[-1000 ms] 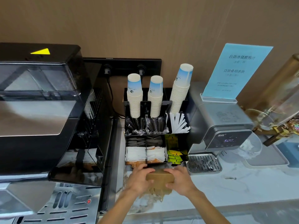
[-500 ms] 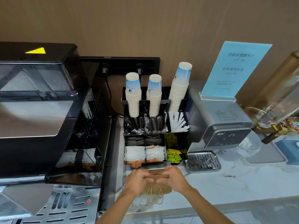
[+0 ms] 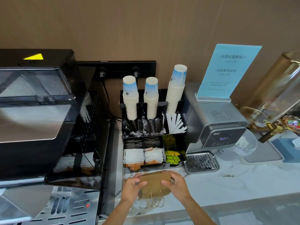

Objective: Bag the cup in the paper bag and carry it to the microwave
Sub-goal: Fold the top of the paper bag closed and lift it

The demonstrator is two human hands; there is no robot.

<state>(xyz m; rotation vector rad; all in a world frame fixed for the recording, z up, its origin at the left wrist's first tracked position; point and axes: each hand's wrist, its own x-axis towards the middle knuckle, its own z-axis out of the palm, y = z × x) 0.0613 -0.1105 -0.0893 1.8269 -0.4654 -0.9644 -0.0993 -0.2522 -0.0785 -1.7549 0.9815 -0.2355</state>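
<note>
A brown paper bag with twine handles lies on the marble counter right in front of me, its handles hanging toward the counter's front edge. My left hand grips the bag's left side and my right hand grips its right side, thumbs on top of the upper flap. Three stacks of white-and-blue paper cups stand upside down in the black organiser behind the bag. No microwave is in view.
A large black and steel coffee machine fills the left. A grey water dispenser with a drip tray and a blue sign stands at right, then a glass drink dispenser. Sachets and stirrers fill the organiser.
The bag's upper flap, seen edge-on half a second ago, now lies flatter and faces up between my hands. Both hands stay on the bag, slightly wider apart.
</note>
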